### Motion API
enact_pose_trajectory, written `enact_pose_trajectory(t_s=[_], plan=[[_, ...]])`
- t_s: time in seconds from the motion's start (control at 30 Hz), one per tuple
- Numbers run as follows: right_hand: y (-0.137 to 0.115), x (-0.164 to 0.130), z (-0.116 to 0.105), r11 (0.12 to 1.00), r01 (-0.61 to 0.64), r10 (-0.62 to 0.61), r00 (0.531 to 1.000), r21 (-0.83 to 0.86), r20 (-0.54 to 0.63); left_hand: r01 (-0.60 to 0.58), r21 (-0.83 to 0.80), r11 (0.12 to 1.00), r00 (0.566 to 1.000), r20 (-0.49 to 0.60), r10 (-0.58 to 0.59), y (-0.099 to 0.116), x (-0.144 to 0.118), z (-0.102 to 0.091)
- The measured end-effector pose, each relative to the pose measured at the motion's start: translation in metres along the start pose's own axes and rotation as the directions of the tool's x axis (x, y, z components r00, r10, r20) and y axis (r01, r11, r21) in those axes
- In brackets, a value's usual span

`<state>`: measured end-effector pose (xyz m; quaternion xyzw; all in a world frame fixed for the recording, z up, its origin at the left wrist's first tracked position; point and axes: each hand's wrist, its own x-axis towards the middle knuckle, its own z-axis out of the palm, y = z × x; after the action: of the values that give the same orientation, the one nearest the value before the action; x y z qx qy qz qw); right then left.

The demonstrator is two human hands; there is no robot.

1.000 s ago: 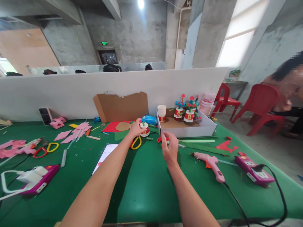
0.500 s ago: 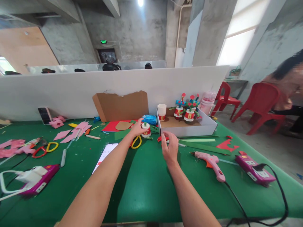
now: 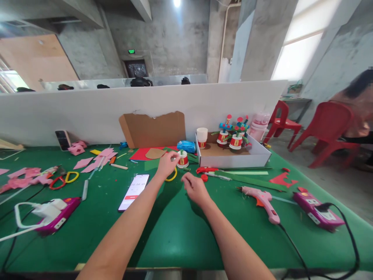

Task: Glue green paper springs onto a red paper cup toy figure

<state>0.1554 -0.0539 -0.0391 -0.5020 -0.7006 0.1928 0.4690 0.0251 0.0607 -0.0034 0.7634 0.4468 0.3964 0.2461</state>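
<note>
My left hand (image 3: 167,164) reaches forward over the green table (image 3: 175,233). Its fingertips are against the left side of a small red-and-white paper cup (image 3: 183,160), which stands upright with a green coil poking out of its top. My right hand (image 3: 194,189) hovers low over the cloth just right of the left hand, fingers loosely apart and holding nothing. A small green coil (image 3: 186,169) lies just beyond its fingertips. Yellow-handled scissors (image 3: 172,177) lie partly under my left hand. Red-handled scissors (image 3: 205,170) lie to the right of my right hand.
A phone (image 3: 134,187) lies left of my arms. A pink glue gun (image 3: 262,198) and a purple device (image 3: 316,212) with a black cord sit right. A white box (image 3: 264,160) holds finished cup figures (image 3: 233,138). Pink scraps lie left; a person sits on red chairs (image 3: 329,128).
My right hand has drawn back and to the left, away from the red scissors. My left hand has slid slightly back from the cup. The view shifted a little.
</note>
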Motion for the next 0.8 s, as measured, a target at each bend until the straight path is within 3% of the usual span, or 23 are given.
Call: enact_pose_trajectory(t_s=[0.07,0.1,0.13,0.2,0.27,0.33,0.43,0.57,0.63,0.7,0.8], plan=[[0.001,-0.003,0.007,0.999,0.000,-0.007,0.983,0.040,0.186,0.038,-0.221,0.974,0.984,0.181,0.003,0.014,-0.022,0.003],[0.001,-0.004,0.010,0.997,-0.014,-0.006,0.970,0.079,0.244,0.071,-0.352,0.933,0.948,0.314,0.046,0.021,-0.032,0.004],[0.001,-0.006,0.012,0.990,-0.037,-0.003,0.958,0.134,0.288,0.123,-0.442,0.888,0.886,0.452,0.102,0.026,-0.042,0.006],[0.000,-0.008,0.012,0.963,-0.089,-0.004,0.939,0.254,0.345,0.194,-0.465,0.864,0.742,0.645,0.181,0.034,-0.059,0.007],[-0.003,-0.008,0.009,0.929,-0.132,-0.010,0.924,0.345,0.382,0.286,-0.470,0.835,0.682,0.712,0.168,0.036,-0.069,0.009],[-0.006,-0.006,0.005,0.888,-0.196,0.026,0.924,0.417,0.381,0.414,-0.535,0.736,0.693,0.710,0.126,0.034,-0.074,0.012],[-0.008,-0.002,0.006,0.816,-0.282,0.152,0.947,0.505,0.284,0.517,-0.651,0.556,0.759,0.648,0.054,0.032,-0.076,0.023],[-0.007,0.002,0.010,0.923,-0.130,0.146,0.989,0.363,-0.017,0.539,-0.730,0.421,0.827,0.554,-0.099,0.030,-0.074,0.038],[-0.006,0.002,0.010,0.972,-0.053,0.093,0.981,0.228,-0.168,0.517,-0.771,0.372,0.852,0.505,-0.138,0.027,-0.071,0.040],[-0.003,0.002,0.007,0.993,-0.050,0.080,0.951,0.107,-0.299,0.461,-0.797,0.390,0.887,0.425,-0.180,0.022,-0.068,0.038],[0.003,0.003,0.003,0.995,-0.085,0.058,0.900,-0.044,-0.432,0.354,-0.757,0.549,0.934,0.259,-0.245,0.016,-0.065,0.033]])
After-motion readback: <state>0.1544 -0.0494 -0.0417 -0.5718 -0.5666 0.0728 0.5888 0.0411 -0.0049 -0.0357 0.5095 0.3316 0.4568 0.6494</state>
